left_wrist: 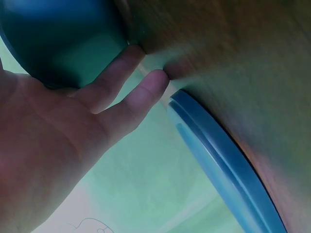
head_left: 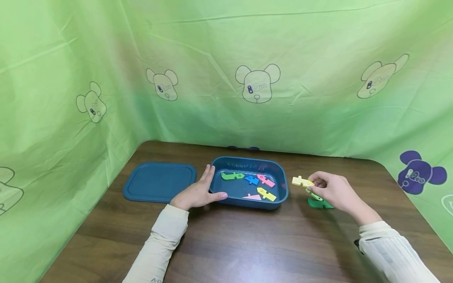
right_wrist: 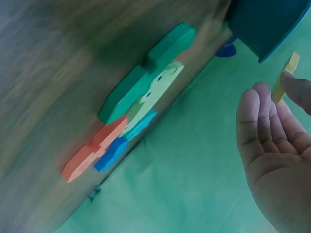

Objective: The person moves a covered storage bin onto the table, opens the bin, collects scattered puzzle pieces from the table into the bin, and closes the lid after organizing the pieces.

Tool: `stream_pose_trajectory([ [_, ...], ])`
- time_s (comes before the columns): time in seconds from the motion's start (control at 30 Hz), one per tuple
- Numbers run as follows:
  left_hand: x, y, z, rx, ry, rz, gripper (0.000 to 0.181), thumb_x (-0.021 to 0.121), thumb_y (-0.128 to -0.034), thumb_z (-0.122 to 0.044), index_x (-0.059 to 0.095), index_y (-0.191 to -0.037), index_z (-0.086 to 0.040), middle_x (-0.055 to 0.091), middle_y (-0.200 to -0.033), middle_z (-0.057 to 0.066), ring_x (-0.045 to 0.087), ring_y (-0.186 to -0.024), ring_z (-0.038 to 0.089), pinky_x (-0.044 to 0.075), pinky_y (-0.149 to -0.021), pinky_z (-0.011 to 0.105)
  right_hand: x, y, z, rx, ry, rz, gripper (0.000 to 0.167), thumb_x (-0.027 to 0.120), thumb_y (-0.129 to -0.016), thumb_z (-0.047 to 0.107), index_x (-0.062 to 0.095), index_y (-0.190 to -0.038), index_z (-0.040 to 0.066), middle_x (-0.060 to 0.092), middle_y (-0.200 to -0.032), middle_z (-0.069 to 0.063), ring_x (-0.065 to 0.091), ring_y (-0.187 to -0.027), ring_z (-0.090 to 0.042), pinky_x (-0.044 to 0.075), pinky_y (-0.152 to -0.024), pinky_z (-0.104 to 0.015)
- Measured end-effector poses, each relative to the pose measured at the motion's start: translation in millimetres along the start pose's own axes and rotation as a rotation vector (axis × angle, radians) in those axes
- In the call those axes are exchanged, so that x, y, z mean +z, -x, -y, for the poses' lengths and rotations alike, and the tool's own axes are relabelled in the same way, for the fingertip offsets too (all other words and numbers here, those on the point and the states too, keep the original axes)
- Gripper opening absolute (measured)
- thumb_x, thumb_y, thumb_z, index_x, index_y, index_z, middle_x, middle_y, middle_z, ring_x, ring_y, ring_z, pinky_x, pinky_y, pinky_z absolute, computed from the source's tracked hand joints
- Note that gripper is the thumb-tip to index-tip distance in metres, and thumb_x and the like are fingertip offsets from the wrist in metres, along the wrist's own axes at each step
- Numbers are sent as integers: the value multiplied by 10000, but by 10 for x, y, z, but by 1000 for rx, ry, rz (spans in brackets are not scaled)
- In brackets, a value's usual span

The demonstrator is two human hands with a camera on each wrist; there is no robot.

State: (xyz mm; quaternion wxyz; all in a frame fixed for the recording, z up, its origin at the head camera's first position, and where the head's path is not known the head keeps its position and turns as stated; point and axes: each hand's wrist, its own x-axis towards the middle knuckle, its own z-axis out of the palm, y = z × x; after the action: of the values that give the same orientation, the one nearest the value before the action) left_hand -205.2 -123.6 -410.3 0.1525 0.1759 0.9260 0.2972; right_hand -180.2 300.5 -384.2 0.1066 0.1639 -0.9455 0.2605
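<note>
In the head view my left hand (head_left: 199,192) rests against the left end of a blue box (head_left: 285,177), thumb along its front rim and fingers straight at its side. Inside the box lie several flat puzzle pieces, among them a green piece (head_left: 232,176), a blue piece (head_left: 251,180) and a yellow piece (head_left: 266,194). Just right of the box, my right hand (head_left: 334,190) pinches a pale yellow puzzle piece (head_left: 300,181) above the table. Beneath that hand sits a dark green piece (head_left: 316,203); the right wrist view also shows an orange piece (right_wrist: 92,151) beside it.
A flat blue lid (head_left: 161,182) lies on the wooden table (head_left: 226,239), left of the box. Green fabric (head_left: 212,98) printed with bear faces hangs behind the table and along its sides.
</note>
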Motion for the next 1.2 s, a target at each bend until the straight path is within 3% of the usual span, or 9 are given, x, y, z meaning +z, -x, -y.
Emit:
stream_pose_trajectory([
  [0.3, -2, -3, -3, 1, -9, 3, 1063, 603, -923, -658, -29, -1639, -190, -107, -1688, 28, 488, -1330, 399, 451, -1009, 503, 102, -127, 149, 14, -38, 65, 127, 780, -883, 103, 721, -996, 99, 649, -794, 60, 601, -714, -96, 467, -637, -267],
  [0.5, -5, -6, 3, 5, -9, 4, 1074, 598, -916, -675, -28, -1639, -188, -106, -1688, 29, 473, -1345, 393, 431, -1033, 507, 151, -173, 180, 36, -27, 121, 238, 759, -907, 109, 735, -1132, 36, 668, -824, 50, 602, -755, -142, 478, -658, -310],
  [0.77, -15, -1, -1, 6, -6, 6, 1058, 609, -930, -640, -28, -1639, -181, -107, -1688, 34, 460, -1353, 402, 432, -1029, 510, 158, -208, 227, 39, -25, 118, 132, 757, -911, 117, 754, -1042, 104, 655, -808, 59, 582, -748, -146, 466, -656, -322],
  [1.2, -3, -4, -5, 2, -3, 0, 1049, 614, -935, -624, -25, -1639, -180, -102, -1689, 41, 489, -1326, 410, 466, -991, 497, 154, -323, 399, -23, -9, 117, 118, 752, -912, 114, 745, -1028, 91, 635, -795, 64, 569, -735, -141, 460, -635, -306],
])
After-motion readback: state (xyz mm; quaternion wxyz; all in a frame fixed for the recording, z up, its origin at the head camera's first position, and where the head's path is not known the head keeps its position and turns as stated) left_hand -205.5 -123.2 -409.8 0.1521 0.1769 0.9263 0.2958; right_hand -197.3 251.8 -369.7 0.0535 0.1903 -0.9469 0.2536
